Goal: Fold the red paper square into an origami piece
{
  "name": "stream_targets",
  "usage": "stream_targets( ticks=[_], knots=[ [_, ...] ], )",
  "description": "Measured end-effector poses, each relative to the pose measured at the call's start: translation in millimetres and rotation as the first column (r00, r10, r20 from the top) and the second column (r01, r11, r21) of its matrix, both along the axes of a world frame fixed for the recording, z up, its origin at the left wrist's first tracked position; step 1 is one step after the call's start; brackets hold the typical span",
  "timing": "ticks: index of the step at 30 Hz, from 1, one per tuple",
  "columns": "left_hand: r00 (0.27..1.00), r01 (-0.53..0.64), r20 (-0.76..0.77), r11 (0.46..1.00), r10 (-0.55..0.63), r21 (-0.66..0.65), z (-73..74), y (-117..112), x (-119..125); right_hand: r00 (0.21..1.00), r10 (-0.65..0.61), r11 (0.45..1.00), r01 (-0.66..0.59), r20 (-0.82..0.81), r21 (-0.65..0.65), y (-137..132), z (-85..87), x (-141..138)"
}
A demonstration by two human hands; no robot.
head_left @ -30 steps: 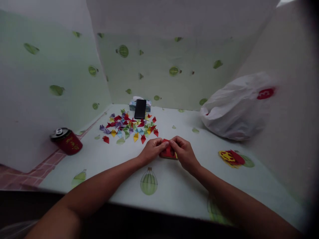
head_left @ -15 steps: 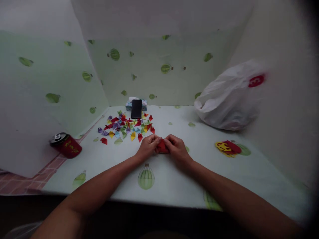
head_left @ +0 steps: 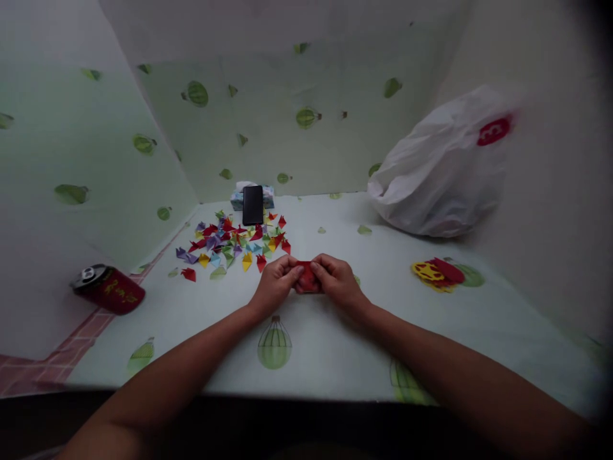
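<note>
Left hand [head_left: 278, 284] and right hand [head_left: 338, 281] pinched a red piece [head_left: 308, 278] between them, midway across the surface [head_left: 330, 351], with room before its near edge; folded papers [head_left: 237, 250] lay toward the far left corner, a white bag [head_left: 440, 172] far right.

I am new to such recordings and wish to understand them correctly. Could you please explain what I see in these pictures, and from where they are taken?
There is no machine here, only a person's bare hands. One camera, worn on the head, looks forward and down, so the left hand appears at left and the right hand at right. Together they hold a small red piece, seemingly paper. On the covered table, many colourful folded papers lie beyond the left hand, near a dark phone and a tissue box. A red can is far left; yellow and red flat pieces and a white plastic bag are at right.
</note>
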State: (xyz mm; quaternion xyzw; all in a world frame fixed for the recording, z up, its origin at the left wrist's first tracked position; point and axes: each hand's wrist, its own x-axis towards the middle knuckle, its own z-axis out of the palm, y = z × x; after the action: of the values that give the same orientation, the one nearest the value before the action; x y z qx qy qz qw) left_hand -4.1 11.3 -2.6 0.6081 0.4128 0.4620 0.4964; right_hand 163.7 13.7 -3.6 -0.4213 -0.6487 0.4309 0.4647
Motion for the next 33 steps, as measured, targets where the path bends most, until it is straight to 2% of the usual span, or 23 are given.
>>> stream_targets(
  ticks=[7, 12, 18, 22, 27, 33],
  knots=[
    [0.999, -0.042, -0.005, 0.999, 0.042, 0.005, -3.0, 1.9, -3.8, 0.997, 0.067, 0.997, -0.069, -0.038, -0.043, 2.7, -0.8, -0.5],
    [0.992, -0.067, 0.110, 0.998, 0.069, -0.018, -1.3, 1.0, -1.5, 0.992, 0.057, 0.992, -0.069, -0.112, -0.102, 1.7, 0.6, -0.2],
    [0.985, -0.111, 0.131, 0.993, 0.114, -0.033, 0.6, -2.8, -0.9, 0.990, 0.054, 0.990, -0.070, -0.127, -0.121, 0.5, 5.6, 1.1],
    [0.979, -0.101, 0.169, 0.993, 0.110, -0.062, 0.9, -2.1, -1.6, 0.983, 0.077, 0.977, -0.108, -0.169, -0.184, 1.8, 6.1, 2.8],
    [0.983, -0.099, 0.150, 0.992, 0.110, -0.084, 2.6, -0.3, -2.2, 0.965, 0.081, 0.961, -0.141, -0.248, -0.237, 1.9, 6.5, 2.5],
    [0.989, -0.096, 0.106, 0.995, 0.099, -0.032, 5.0, -1.9, -1.6, 0.964, 0.089, 0.964, -0.146, -0.250, -0.220, 0.7, 6.6, 1.9]
  ],
)
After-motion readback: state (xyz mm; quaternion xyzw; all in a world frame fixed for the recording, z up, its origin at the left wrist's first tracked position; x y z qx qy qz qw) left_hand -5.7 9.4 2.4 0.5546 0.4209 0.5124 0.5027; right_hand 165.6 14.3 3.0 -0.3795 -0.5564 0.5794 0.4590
